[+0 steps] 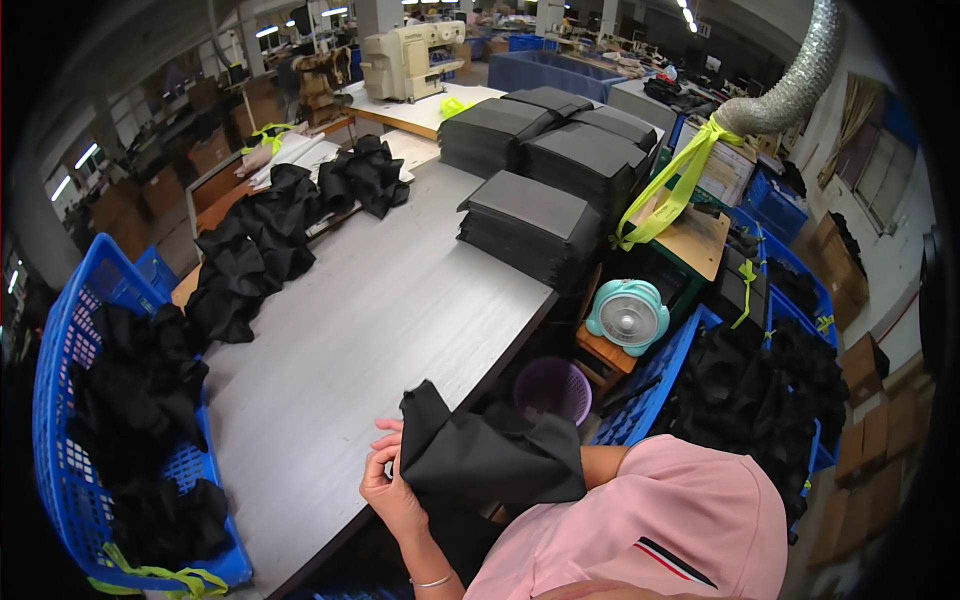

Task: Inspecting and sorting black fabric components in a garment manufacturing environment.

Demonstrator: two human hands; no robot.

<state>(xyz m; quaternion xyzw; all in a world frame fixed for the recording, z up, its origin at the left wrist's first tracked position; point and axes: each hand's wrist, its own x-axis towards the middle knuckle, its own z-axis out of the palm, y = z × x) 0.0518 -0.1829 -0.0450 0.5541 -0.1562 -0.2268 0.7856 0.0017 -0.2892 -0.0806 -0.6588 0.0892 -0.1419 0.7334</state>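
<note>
A black fabric piece (490,455) is held up over the table's near edge, its top corner pointing upward. My left hand (393,480) is at its left edge, fingers curled and closed on the cloth, the thumb side against it. My right forearm (603,464) goes in from the right behind or inside the same piece. The cloth covers my right hand, so its fingers are hidden. Farther up the grey table (340,330), crumpled black fabric pieces (255,250) lie in a heap along the left edge.
Stacks of flat black pieces (530,215) stand at the table's far right. A blue crate (70,420) of black fabric is at the left. On the right are a teal fan (628,314), a purple bin (553,388), more blue crates (655,375) and a silver duct (785,95).
</note>
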